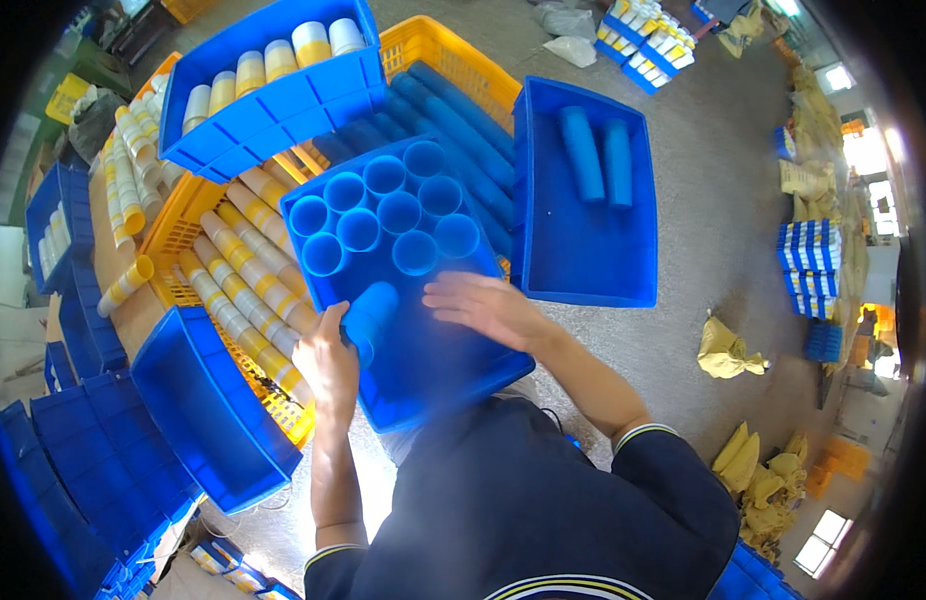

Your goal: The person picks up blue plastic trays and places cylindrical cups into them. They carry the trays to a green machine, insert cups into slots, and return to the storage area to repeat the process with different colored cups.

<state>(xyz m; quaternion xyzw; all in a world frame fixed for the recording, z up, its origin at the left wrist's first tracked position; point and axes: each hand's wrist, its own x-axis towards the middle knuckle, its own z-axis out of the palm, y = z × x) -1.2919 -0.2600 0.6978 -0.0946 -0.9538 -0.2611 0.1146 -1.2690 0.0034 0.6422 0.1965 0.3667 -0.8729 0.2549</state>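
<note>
Gripping a short blue tube [372,318], the fingers of the left hand [326,358] close around its left side and hold it tilted over the near left part of a blue tray [443,375]. The right hand [491,310] holds nothing visible; its fingers reach out straight and nearly together over the tray's right side, just apart from the held tube, though whether they touch anything below I cannot tell. Beyond both hands, ten blue tubes [399,212] stand on end in the far part of the tray, open tops up. To the right, two blue tubes [584,165] lie side by side in another blue bin [593,255]. To the left, long yellow-and-white tubes [253,250] lie in a yellow crate [183,215]. Farther off, long blue tubes [453,110] fill a second yellow crate [453,45], and a raised blue box [283,115] holds a row of short white and yellow tubes [280,60]. A yellow sack [728,348] sits on the floor [683,240], well to the right.
</note>
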